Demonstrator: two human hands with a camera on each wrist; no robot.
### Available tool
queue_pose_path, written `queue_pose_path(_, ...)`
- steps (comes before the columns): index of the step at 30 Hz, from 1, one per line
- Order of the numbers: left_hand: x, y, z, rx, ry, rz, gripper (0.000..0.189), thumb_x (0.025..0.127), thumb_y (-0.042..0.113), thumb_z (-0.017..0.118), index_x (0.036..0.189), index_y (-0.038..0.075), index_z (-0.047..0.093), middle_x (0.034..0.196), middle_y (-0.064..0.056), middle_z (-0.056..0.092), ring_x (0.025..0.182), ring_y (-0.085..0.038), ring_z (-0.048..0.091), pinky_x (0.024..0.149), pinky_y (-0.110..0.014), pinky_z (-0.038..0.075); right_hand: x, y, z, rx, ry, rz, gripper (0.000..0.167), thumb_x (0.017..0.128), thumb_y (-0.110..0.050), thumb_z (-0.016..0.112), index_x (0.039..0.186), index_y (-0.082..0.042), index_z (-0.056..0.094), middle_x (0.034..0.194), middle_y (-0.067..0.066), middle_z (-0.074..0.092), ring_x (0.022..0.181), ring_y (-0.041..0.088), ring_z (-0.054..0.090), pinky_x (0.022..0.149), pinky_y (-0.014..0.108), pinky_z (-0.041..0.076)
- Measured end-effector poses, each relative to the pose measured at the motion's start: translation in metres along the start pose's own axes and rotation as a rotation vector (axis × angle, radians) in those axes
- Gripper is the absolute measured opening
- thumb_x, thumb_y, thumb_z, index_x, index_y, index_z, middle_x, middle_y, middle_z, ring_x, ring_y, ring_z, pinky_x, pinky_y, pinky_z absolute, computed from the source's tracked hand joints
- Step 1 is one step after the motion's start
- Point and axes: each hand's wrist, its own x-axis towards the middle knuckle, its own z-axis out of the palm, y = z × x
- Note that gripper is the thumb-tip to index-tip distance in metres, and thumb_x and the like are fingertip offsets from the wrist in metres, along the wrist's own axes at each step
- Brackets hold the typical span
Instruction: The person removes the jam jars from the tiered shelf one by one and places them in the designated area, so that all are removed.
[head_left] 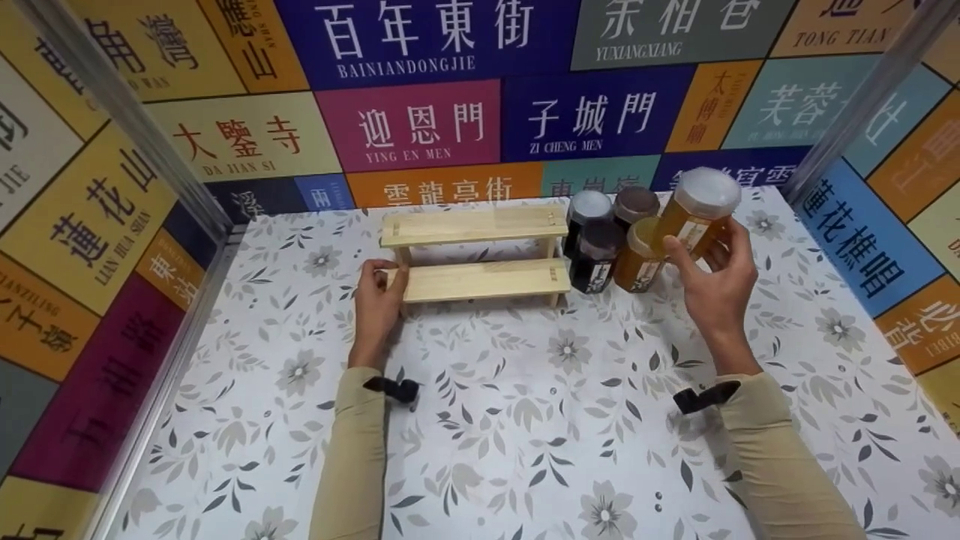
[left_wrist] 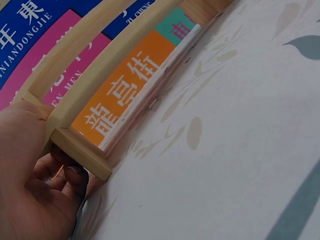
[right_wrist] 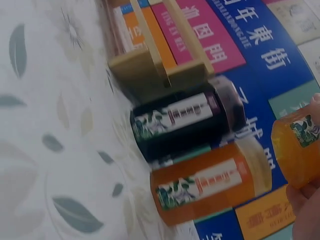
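A two-tier wooden shelf rack (head_left: 484, 280) stands toward the back of the table. My left hand (head_left: 377, 304) grips the left end of its lower board, thumb on one side and fingers curled at the other, as the left wrist view shows. My right hand (head_left: 721, 289) holds an amber jar (head_left: 684, 219) with a pale lid, tilted and raised above the table. Beside the rack's right end are a dark jar (head_left: 591, 271) and another amber jar (head_left: 637, 268). Both carry printed labels, plain in the right wrist view. The rack's boards bear nothing.
Behind the front jars stand a dark jar with a pale lid (head_left: 589, 202) and a dark-lidded jar (head_left: 636, 202), both partly hidden. A flower-and-leaf patterned cloth (head_left: 510, 442) covers the table. Colourful sign-printed panels (head_left: 420, 124) wall in the back and sides.
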Motion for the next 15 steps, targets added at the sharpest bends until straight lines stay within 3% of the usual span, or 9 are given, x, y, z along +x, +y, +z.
queue_pose_path(10,0.001,0.0,0.001,-0.006,0.006,-0.009,0.029,0.107,0.034,0.069,0.126,0.013,0.06,0.081,-0.003,0.053,0.063,-0.015,0.049,0.054,-0.026,0.041,0.021,0.007,-0.03,-0.137,0.075,0.099,0.071,0.096,-0.032,0.085,0.157,-0.018,0.053,0.156,0.008,0.06,0.142,0.02,0.06,0.123,0.032,0.045)
queue_pose_path(15,0.001,0.001,0.0,0.0,0.007,-0.007,0.028,0.108,0.033,0.069,0.126,0.013,0.06,0.081,-0.003,0.052,0.063,-0.016,0.049,0.054,-0.026,0.04,0.028,0.03,-0.043,-0.184,0.0,0.192,0.073,0.095,-0.037,0.086,0.158,-0.023,0.052,0.158,0.007,0.061,0.144,0.019,0.06,0.121,0.033,0.047)
